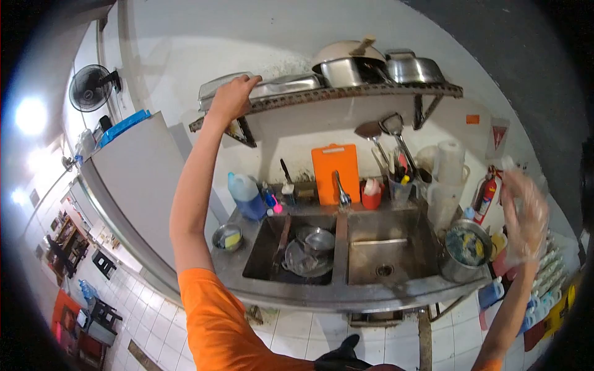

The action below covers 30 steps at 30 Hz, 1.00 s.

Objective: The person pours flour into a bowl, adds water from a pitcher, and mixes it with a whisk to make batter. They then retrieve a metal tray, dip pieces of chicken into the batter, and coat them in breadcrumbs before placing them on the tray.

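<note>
Raised to the wall shelf, my left hand [234, 98] has its fingers curled over the edge of a shallow rectangular metal tray [210, 88] at the shelf's left end. My thumb is hidden there. Far right, my right hand [525, 213] is up in the air in a clear plastic glove, fingers stretched out and nothing visible in it. Below that hand, a metal pot [461, 272] of soapy water with a yellow-green sponge [473, 247] stands at the sink's right end.
A double sink [340, 290] lies in front; its left basin holds pans [306, 263]. More pots [343, 73] crowd the shelf [359, 91]. Behind the sink stand an orange cutting board [336, 167], a blue-liquid jug [247, 198] and utensils [396, 167]. A fire extinguisher [486, 195] hangs right.
</note>
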Motion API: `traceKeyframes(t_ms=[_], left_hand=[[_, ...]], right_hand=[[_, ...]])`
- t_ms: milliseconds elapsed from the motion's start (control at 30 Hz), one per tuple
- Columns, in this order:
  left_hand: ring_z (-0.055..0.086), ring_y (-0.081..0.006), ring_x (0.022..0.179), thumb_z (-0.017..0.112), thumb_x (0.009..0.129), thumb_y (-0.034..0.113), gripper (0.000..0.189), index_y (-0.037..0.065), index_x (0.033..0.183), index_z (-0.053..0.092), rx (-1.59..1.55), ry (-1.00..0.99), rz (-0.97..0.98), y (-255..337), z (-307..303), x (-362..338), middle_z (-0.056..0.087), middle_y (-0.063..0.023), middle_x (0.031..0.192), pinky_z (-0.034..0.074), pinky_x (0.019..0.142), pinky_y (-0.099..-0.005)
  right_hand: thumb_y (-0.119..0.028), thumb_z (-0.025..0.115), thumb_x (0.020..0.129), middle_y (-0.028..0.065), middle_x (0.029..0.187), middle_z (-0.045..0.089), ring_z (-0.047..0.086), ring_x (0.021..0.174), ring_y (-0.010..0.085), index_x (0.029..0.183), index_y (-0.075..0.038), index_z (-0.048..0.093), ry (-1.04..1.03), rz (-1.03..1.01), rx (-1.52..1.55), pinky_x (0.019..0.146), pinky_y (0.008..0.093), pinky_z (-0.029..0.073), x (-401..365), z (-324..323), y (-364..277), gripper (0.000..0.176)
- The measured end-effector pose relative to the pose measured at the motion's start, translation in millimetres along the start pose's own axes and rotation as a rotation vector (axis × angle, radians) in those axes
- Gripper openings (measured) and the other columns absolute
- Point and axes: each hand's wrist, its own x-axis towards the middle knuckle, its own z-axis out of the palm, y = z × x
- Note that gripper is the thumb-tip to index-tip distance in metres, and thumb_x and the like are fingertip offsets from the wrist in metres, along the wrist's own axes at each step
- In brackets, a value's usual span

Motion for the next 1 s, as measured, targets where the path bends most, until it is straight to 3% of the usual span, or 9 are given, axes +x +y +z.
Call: traceKeyframes(t_ms=[67,200,300,467,567,667,800,900,1000], left_hand=[[0.062,-0.0336,0.108,0.067,0.072,-0.004,0.066,0.017,0.133,0.053,0.043,-0.045,0.056,-30.8,44.5,26.6,0.063,-0.0115,0.116,0.056,0.085,-0.0460],[0.060,-0.0337,0.114,0.074,0.069,0.001,0.080,0.025,0.141,0.050,0.034,-0.234,0.007,-51.5,81.3,53.7,0.061,-0.0111,0.128,0.053,0.096,-0.0454],[0.061,-0.0337,0.112,0.075,0.068,0.001,0.076,0.022,0.138,0.054,0.014,-0.358,0.008,-50.8,77.7,63.2,0.064,-0.0105,0.122,0.053,0.096,-0.0446],[0.063,-0.0346,0.107,0.073,0.068,0.001,0.071,0.018,0.135,0.057,-0.147,-0.325,0.102,-70.3,81.2,71.2,0.068,-0.0111,0.113,0.053,0.095,-0.0443],[0.063,-0.0340,0.108,0.070,0.069,-0.001,0.067,0.014,0.133,0.056,-0.114,-0.211,0.107,-70.5,78.6,81.6,0.068,-0.0107,0.115,0.054,0.091,-0.0461],[0.063,-0.0282,0.109,0.066,0.076,0.000,0.064,0.016,0.136,0.052,0.139,0.029,0.148,-81.5,93.6,95.8,0.067,-0.0068,0.120,0.058,0.081,-0.0453],[0.065,-0.0232,0.106,0.059,0.088,0.009,0.048,0.019,0.134,0.054,0.335,0.280,0.217,-103.1,118.9,120.2,0.068,-0.0038,0.117,0.060,0.069,-0.0371],[0.067,-0.0230,0.101,0.059,0.088,0.010,0.046,0.020,0.132,0.056,0.367,0.280,0.193,-118.1,123.6,136.8,0.069,-0.0025,0.116,0.059,0.068,-0.0360],[0.068,-0.0219,0.096,0.058,0.088,0.011,0.040,0.022,0.126,0.058,0.350,0.428,0.267,-134.9,129.9,154.6,0.069,0.0000,0.110,0.059,0.065,-0.0357]], right_hand=[[-0.006,0.068,0.086,0.0134,0.102,0.070,0.068,0.082,0.0249,0.118,-0.007,0.067,0.052,-0.202,-0.078,0.077,0.0388,0.056,72.5,31.9,-30.8,0.032],[-0.019,0.064,0.089,0.0133,0.109,0.068,0.066,0.098,0.0305,0.116,-0.007,0.066,0.228,-0.585,-0.350,0.091,0.0403,0.053,204.8,110.7,-53.8,0.030],[-0.021,0.056,0.094,0.0134,0.112,0.064,0.064,0.104,0.0315,0.126,-0.011,0.060,0.058,-0.469,-0.356,0.095,0.0446,0.050,271.4,163.0,-84.2,0.034],[-0.024,0.054,0.093,0.0166,0.110,0.065,0.064,0.101,0.0343,0.110,-0.007,0.065,-0.098,-0.446,-0.736,0.091,0.0443,0.053,333.2,228.9,-90.5,0.026],[-0.026,0.055,0.093,0.0186,0.103,0.067,0.066,0.097,0.0351,0.096,-0.005,0.067,-0.204,-0.336,-0.737,0.089,0.0451,0.053,339.3,243.9,-97.1,0.024],[-0.027,0.055,0.093,0.0198,0.095,0.068,0.067,0.092,0.0357,0.091,-0.004,0.070,-0.137,-0.395,-0.749,0.086,0.0452,0.055,340.5,251.8,-95.0,0.027],[-0.026,0.056,0.092,0.0197,0.093,0.068,0.068,0.089,0.0357,0.089,-0.003,0.070,-0.088,-0.422,-0.780,0.084,0.0444,0.056,338.7,255.9,-91.1,0.027],[-0.024,0.058,0.091,0.0191,0.091,0.068,0.068,0.089,0.0348,0.090,-0.002,0.070,-0.085,-0.489,-0.853,0.083,0.0436,0.056,336.3,253.8,-99.4,0.025],[-0.021,0.060,0.089,0.0184,0.090,0.068,0.068,0.088,0.0342,0.088,-0.003,0.071,-0.067,-0.500,-0.865,0.082,0.0431,0.056,337.8,258.3,-97.5,0.021]])
